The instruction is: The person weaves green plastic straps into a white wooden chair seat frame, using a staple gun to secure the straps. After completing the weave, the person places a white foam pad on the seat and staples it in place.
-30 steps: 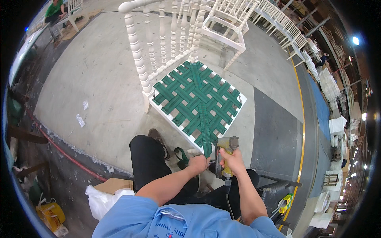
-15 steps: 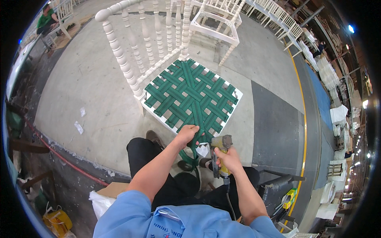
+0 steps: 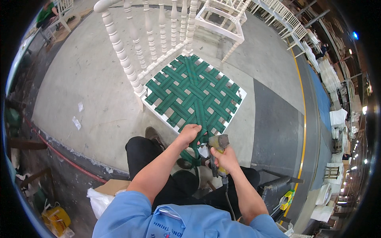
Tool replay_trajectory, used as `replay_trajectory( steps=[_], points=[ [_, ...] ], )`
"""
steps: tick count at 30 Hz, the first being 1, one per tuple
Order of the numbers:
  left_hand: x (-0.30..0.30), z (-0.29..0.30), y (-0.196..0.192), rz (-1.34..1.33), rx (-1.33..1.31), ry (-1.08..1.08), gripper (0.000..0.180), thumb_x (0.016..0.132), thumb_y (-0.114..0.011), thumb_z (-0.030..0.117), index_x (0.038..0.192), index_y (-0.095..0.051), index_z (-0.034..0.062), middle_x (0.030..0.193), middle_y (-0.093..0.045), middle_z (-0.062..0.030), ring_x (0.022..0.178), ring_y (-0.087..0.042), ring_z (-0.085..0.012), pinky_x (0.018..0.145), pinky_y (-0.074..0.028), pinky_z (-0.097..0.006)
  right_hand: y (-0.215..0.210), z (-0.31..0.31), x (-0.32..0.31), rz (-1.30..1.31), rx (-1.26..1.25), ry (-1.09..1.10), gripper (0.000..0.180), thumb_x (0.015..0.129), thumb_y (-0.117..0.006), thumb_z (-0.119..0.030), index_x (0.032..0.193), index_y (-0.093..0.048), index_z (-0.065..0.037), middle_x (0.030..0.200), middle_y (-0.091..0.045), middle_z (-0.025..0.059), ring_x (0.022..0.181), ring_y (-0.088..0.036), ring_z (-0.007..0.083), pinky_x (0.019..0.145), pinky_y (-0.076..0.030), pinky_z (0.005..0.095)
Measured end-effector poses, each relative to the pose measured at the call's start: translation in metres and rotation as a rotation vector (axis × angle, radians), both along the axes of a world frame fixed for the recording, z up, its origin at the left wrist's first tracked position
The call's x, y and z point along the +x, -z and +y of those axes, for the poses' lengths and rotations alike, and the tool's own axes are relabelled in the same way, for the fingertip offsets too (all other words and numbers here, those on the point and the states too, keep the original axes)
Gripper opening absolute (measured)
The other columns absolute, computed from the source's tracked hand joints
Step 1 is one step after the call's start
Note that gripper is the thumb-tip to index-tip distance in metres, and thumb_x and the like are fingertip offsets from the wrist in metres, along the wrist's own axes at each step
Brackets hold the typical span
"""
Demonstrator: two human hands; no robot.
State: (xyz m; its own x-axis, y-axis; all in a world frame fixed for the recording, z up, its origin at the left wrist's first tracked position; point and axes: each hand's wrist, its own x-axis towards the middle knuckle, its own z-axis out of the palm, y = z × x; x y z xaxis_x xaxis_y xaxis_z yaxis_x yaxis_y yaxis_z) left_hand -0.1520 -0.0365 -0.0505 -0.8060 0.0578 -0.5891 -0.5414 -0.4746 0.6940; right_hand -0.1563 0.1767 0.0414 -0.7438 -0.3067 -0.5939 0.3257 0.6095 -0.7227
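Note:
A white chair [image 3: 119, 43] with turned spindles stands before me, its seat covered by woven green webbing [image 3: 186, 85]. One green strap [image 3: 201, 113] runs diagonally over the weave to the near corner. At that corner my left hand [image 3: 189, 135] is closed on the strap, whose loose end [image 3: 194, 158] hangs down between my legs. My right hand [image 3: 225, 159] grips a yellow-and-grey pneumatic staple gun [image 3: 219, 142], with a hose [image 3: 228, 196] running from its lower end. The gun's head is close to the seat's near corner; whether it touches the frame is hard to see.
Another white chair frame [image 3: 222, 27] without webbing stands just beyond. A red hose [image 3: 75, 168] crosses the floor at left, near a cardboard box [image 3: 115, 187] and a yellow container [image 3: 56, 220]. Rows of white chairs [image 3: 274, 18] line the far right. A person [image 3: 47, 16] sits far left.
The chair and seat appear slightly shifted up and right in view. The staple gun has moved a little left, nearer my left hand. Both hands keep their holds.

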Motion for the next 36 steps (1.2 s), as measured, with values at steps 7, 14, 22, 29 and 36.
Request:
replay_trajectory(
  steps=[7, 14, 22, 29, 36],
  points=[
    [-0.002, -0.005, 0.003, 0.017, 0.047, 0.006, 0.035, 0.112, -0.051, 0.026, 0.121, -0.07, -0.0023, 0.112, -0.078, -0.0101, 0.077, -0.069, -0.0163, 0.055, -0.054, -0.031, -0.003, -0.012, 0.003, -0.032, -0.013, -0.03, 0.033, 0.1, -0.077, -0.03, 0.11, -0.068, 0.0, 0.074, -0.066, 0.0053, 0.055, -0.063, 0.0134, 0.049, -0.051, 0.0305],
    [0.001, -0.009, -0.002, 0.023, 0.127, -0.025, 0.037, 0.112, -0.052, 0.026, 0.126, -0.068, -0.004, 0.112, -0.079, -0.011, 0.077, -0.069, -0.0168, 0.056, -0.055, -0.031, -0.006, -0.004, 0.009, -0.057, -0.089, 0.034, 0.034, 0.099, -0.078, -0.029, 0.113, -0.067, 0.0, 0.078, -0.067, 0.0049, 0.057, -0.063, 0.0142, 0.051, -0.052, 0.0313],
    [0.036, 0.006, -0.025, 0.167, -0.445, 0.293, 0.036, 0.104, -0.067, 0.03, 0.108, -0.071, -0.0051, 0.091, -0.073, -0.0123, 0.069, -0.066, -0.0196, 0.057, -0.054, -0.037, -0.101, 0.168, 0.03, 0.194, -0.194, 0.471, 0.023, 0.103, -0.073, -0.018, 0.117, -0.065, -0.003, 0.087, -0.064, 0.0013, 0.064, -0.062, 0.0124, 0.058, -0.053, 0.0312],
    [0.066, 0.052, -0.041, 0.48, -1.235, 0.371, 0.039, 0.099, -0.068, 0.028, 0.118, -0.069, -0.0061, 0.102, -0.073, -0.0296, 0.1, -0.069, -0.0501, 0.085, -0.054, -0.051, -0.1, 0.356, 0.101, 0.349, -0.126, 1.055, 0.032, 0.099, -0.078, -0.029, 0.117, -0.066, -0.005, 0.092, -0.071, 0.0037, 0.065, -0.063, 0.0136, 0.057, -0.053, 0.0318],
    [0.066, 0.069, -0.054, 0.497, -1.236, 0.385, 0.029, 0.101, -0.068, 0.021, 0.106, -0.066, -0.0075, 0.089, -0.07, -0.0237, 0.074, -0.072, -0.0367, 0.062, -0.056, -0.047, -0.023, 0.5, 0.144, 0.107, -0.421, 1.54, 0.046, 0.1, -0.076, -0.038, 0.126, -0.064, -0.002, 0.113, -0.067, 0.0116, 0.078, -0.07, 0.0247, 0.062, -0.06, 0.0403]
  ],
)
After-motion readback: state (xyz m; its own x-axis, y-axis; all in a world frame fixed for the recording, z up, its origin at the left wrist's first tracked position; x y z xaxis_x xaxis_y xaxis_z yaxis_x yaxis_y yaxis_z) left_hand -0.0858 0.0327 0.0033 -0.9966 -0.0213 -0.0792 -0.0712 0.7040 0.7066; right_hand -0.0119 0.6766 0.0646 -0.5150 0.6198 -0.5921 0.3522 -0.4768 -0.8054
